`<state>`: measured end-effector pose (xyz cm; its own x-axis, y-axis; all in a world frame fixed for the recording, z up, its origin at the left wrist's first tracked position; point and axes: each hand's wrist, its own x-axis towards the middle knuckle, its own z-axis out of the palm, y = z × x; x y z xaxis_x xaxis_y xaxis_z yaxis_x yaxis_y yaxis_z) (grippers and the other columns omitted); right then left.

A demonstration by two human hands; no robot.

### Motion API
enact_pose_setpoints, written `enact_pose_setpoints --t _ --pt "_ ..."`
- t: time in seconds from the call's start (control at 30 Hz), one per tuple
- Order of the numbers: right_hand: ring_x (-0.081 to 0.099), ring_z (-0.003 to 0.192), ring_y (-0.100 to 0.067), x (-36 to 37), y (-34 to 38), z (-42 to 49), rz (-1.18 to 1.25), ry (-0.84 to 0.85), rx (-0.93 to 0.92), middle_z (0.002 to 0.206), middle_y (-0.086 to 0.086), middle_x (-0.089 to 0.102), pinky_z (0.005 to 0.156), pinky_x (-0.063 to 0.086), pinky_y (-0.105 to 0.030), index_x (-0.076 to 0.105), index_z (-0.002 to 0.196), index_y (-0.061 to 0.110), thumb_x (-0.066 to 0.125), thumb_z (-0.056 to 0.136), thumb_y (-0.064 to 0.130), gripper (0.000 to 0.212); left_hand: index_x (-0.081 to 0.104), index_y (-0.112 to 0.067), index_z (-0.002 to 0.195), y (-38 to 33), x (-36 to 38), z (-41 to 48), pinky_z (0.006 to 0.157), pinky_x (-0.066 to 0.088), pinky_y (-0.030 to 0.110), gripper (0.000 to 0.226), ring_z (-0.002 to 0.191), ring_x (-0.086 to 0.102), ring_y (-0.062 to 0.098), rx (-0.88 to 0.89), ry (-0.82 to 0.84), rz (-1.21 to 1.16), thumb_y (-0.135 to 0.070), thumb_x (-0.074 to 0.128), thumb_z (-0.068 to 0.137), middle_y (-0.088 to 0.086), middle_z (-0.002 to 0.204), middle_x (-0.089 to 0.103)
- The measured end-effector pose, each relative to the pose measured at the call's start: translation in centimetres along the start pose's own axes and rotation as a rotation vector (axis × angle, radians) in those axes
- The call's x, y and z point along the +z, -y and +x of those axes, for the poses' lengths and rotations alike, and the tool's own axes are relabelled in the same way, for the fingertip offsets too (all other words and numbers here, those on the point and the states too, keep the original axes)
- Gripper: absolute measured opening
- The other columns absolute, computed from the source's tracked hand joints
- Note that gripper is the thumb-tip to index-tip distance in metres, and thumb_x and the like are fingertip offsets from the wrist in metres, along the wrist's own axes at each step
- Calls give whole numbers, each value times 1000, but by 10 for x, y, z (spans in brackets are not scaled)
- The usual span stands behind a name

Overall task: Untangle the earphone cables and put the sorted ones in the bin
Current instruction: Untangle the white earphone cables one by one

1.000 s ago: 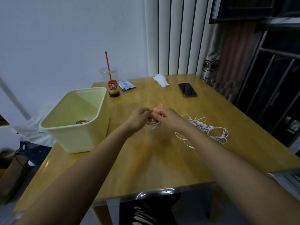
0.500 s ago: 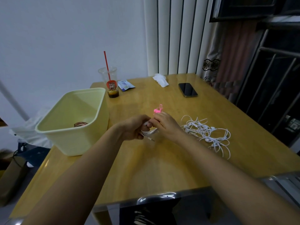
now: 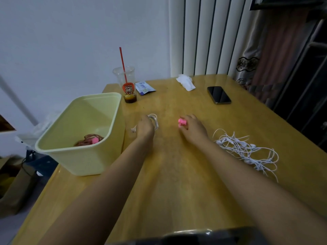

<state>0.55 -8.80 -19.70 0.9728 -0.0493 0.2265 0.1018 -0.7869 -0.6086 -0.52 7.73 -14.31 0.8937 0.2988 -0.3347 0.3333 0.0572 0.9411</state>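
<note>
Holding coiled cable (image 3: 154,121) in left grip (image 3: 145,128), pink clip (image 3: 182,122) pinched in right grip (image 3: 193,129).

The wooden surface (image 3: 177,174) carries a pale yellow bin (image 3: 79,161) at 9 o'clock, a cup (image 3: 126,80) and a packet (image 3: 144,87) at 11, a tissue (image 3: 185,82) at 12, a phone (image 3: 219,95) at 1, and tangled white earphone cables (image 3: 246,149) at 3.

A heap of tangled white earphone cables (image 3: 247,152) lies right; a coiled brown cable (image 3: 86,139) rests inside the pale yellow plastic bin (image 3: 79,161), left.
</note>
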Motion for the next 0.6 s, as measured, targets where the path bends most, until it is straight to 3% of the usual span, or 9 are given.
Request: enact_pose_setpoints --t 0.03,0.07,0.1,0.23,0.3,0.4,0.5,0.6 --pt "57 111 -25 3 0 2 -22 -6 16 133 -2 51 89 50 -41 56 134 20 58 97 25 38 53 -2 133 4 2 6 85 45 36 46 99 58 31 31 -3 51 -26 27 103 24 129 56" --pt "58 109 -24 5 0 5 -41 -19 35 130 -2 51 88 51 -41 58 132 20 60 96 28 37 51 -1 135 9 5 11 96 44 40 47 116 55 36 77 -3 107 -26 26 104 23 135 53" --pt "58 108 -24 7 -1 8 -53 -28 57 128 -2 50 88 51 -41 59 128 19 63 94 31 36 53 -3 133 15 8 15 102 41 42 47 121 52 37 121 -17 159 -27 26 103 21 134 54" --pt "59 105 -24 9 -4 11 -25 -63 98 126 -5 49 87 50 -38 60 121 16 66 91 37 37 68 -19 107 33 20 25 93 48 45 44 99 59 27 256 -157 353 -38 30 99 8 107 67" --pt "59 104 -23 10 -7 11 -8 -80 73 122 -6 54 85 49 -37 61 117 16 61 94 36 31 69 -23 101 39 27 27 93 49 46 43 97 60 24 264 -146 360 -44 32 98 5 100 67" --pt "62 96 -22 10 -14 13 53 -119 45 108 -4 64 81 50 -36 61 105 15 63 94 29 19 70 -26 100 43 41 28 98 45 47 45 105 58 26 288 -119 407 -47 30 99 5 105 68" --pt "63 88 -20 12 -19 10 153 -149 -1 98 -2 67 75 50 -36 59 100 14 68 90 28 19 70 -23 102 41 48 27 105 37 45 45 114 54 28 329 -138 471 -44 30 102 8 112 67" --pt "57 71 -11 11 -19 2 321 -190 -75 82 5 62 65 42 -29 55 96 13 69 90 27 21 70 -24 94 39 51 23 103 33 40 44 108 55 26 347 -101 497 -45 32 100 5 105 69"
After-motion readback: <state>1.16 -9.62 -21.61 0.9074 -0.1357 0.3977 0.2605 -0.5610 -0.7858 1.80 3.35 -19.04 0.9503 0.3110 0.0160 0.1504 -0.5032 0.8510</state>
